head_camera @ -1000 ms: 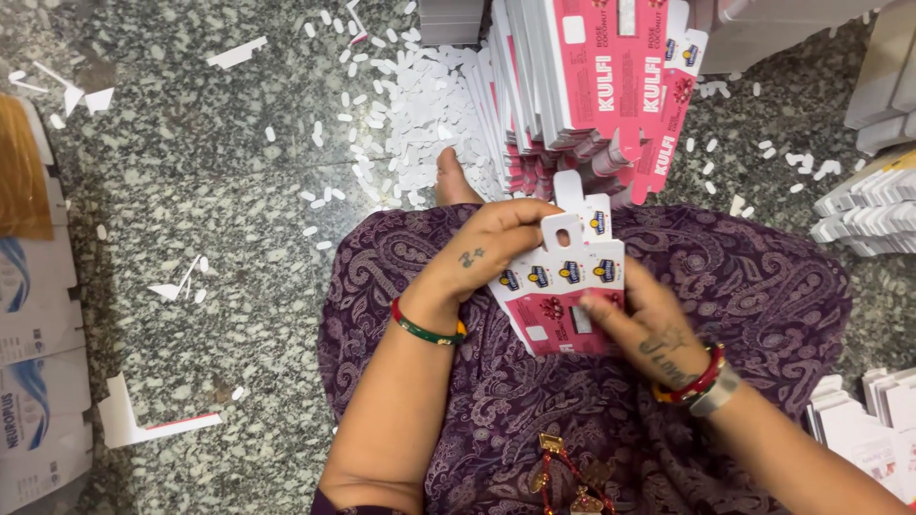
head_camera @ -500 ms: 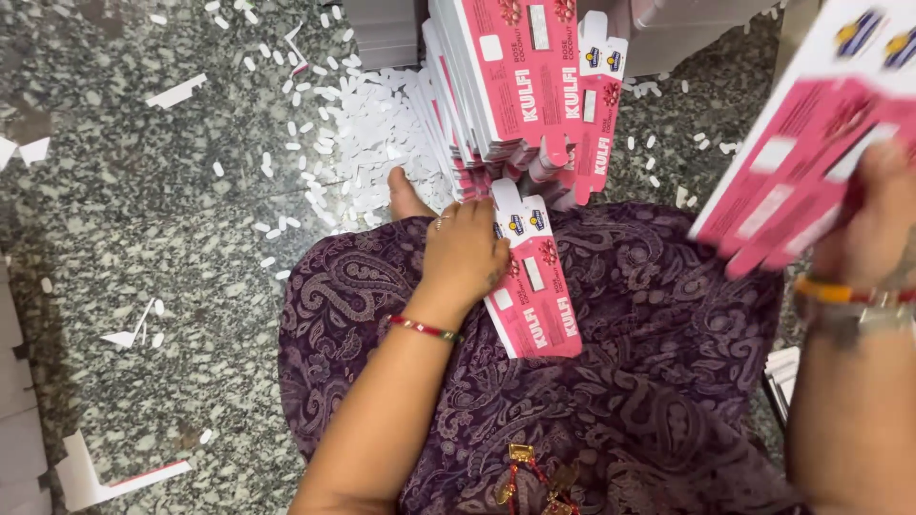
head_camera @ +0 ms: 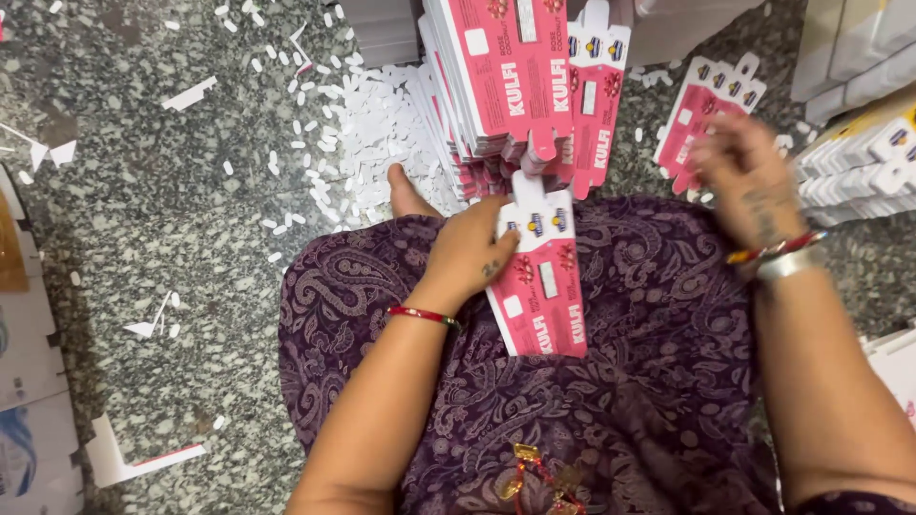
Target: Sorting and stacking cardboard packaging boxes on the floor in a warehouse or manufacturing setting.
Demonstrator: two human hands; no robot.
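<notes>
My left hand [head_camera: 468,253] rests on my lap and grips a small stack of flat pink carton blanks [head_camera: 546,291] by its left edge. The stack lies on my purple patterned garment [head_camera: 630,381]. My right hand [head_camera: 754,181] is blurred, out to the right over the floor. Its fingers are closed on the lower end of another bundle of pink blanks [head_camera: 708,100]. Both wrists wear bangles.
A tall leaning pile of pink carton blanks [head_camera: 515,76] stands just beyond my knees. White paper punch-outs [head_camera: 372,133] litter the speckled stone floor. Stacks of white and yellow flat cartons [head_camera: 859,162] lie at the right, and cardboard sheets [head_camera: 29,381] at the left edge.
My right hand lifted a bundle off the lap stack, swung it up to the right, and now has it lower, out by the floor. The left hand stays on the lap stack.
</notes>
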